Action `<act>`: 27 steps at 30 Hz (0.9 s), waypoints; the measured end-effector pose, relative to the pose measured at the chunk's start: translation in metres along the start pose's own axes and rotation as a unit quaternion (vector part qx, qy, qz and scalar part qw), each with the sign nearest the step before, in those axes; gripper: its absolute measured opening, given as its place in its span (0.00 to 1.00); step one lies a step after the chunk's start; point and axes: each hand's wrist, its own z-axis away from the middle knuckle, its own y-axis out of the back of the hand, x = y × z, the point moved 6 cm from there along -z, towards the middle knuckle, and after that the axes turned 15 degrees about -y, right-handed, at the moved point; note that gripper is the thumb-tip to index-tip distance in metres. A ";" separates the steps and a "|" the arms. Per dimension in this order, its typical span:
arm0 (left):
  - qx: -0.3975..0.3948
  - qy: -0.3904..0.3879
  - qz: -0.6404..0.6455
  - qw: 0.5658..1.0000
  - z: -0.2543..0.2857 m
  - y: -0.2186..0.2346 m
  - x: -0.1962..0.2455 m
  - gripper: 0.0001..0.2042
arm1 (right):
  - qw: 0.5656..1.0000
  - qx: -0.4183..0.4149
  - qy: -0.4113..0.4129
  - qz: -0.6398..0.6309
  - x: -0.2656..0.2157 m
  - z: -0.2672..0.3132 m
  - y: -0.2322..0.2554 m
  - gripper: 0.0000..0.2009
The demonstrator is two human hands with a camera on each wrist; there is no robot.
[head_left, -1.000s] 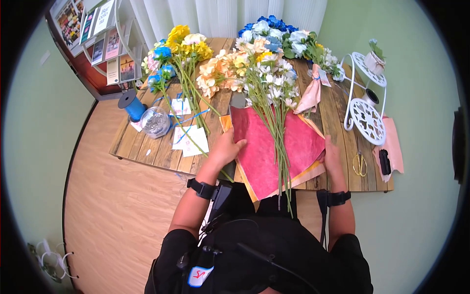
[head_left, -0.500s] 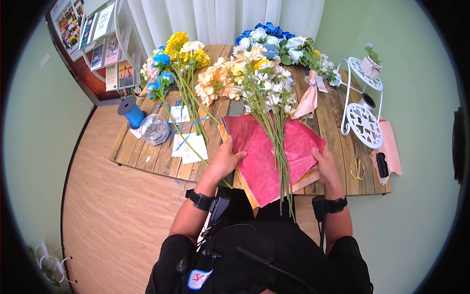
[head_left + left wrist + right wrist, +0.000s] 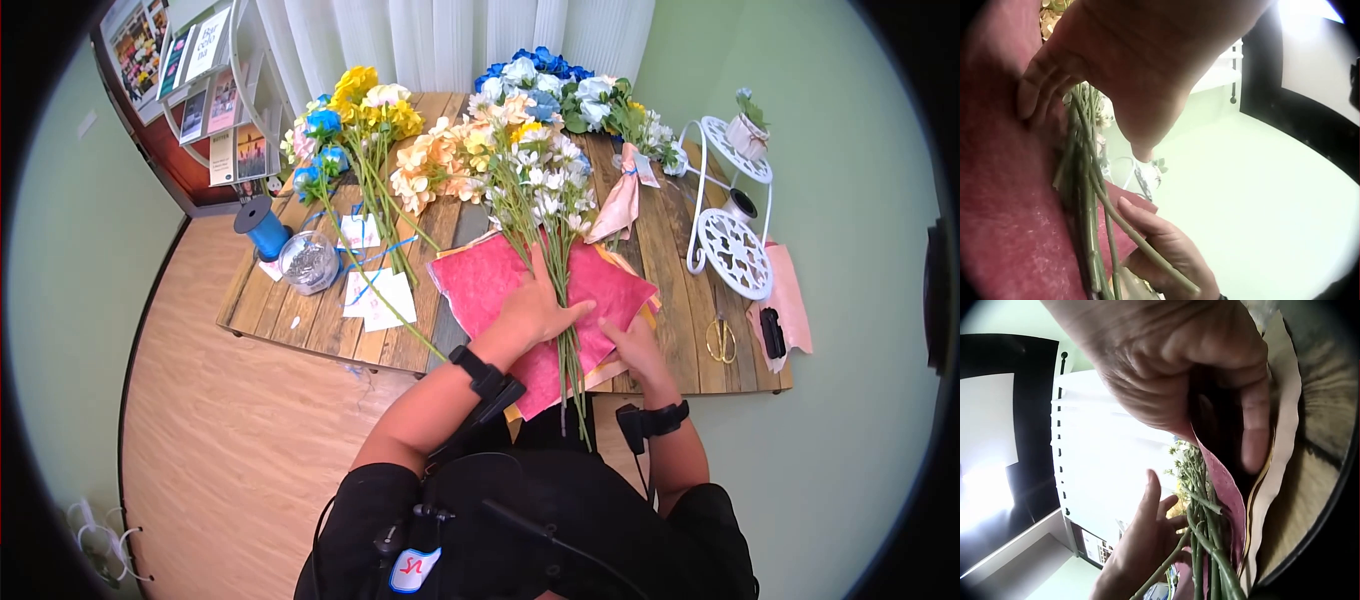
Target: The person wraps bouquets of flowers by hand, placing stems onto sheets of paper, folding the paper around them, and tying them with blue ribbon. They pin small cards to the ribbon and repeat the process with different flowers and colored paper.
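Red wrapping paper (image 3: 468,286) lies over yellow and pale pink sheets at the table's front edge. Long green stems (image 3: 570,375) cross it, with white flowers (image 3: 548,182) at their far end. My left hand (image 3: 532,312) lies on the paper with extended fingers beside the stems, its thumb reaching across them. In the left wrist view my left hand (image 3: 1129,69) touches the red sheet, thumb apart. My right hand (image 3: 640,350) holds the red sheet's right side. The right wrist view shows my right hand (image 3: 1194,356) with curled fingers between layers, its thumb partly hidden.
Yellow and blue flowers (image 3: 365,100), white cards (image 3: 388,300), a blue ribbon spool (image 3: 264,230) and a clear bowl (image 3: 309,263) are at left. Gold scissors (image 3: 720,340), a white metal stand (image 3: 737,253) and a black object (image 3: 772,333) are at right.
My left hand has let go of the paper's left edge and moved right to the stems. My right hand has shifted inward, and the paper's right side has moved slightly left.
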 end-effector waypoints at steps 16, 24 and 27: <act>0.075 -0.066 0.096 0.990 0.012 0.019 -0.024 0.47 | 0.999 0.000 -0.011 -0.047 0.018 0.006 -0.021 0.13; 0.074 -0.085 0.027 0.993 0.018 0.021 -0.025 0.43 | 0.992 0.066 -0.072 0.084 -0.006 0.019 -0.013 0.11; 0.206 -0.070 -0.160 0.963 0.029 0.070 -0.029 0.31 | 0.980 0.119 0.016 0.158 -0.026 0.022 -0.018 0.10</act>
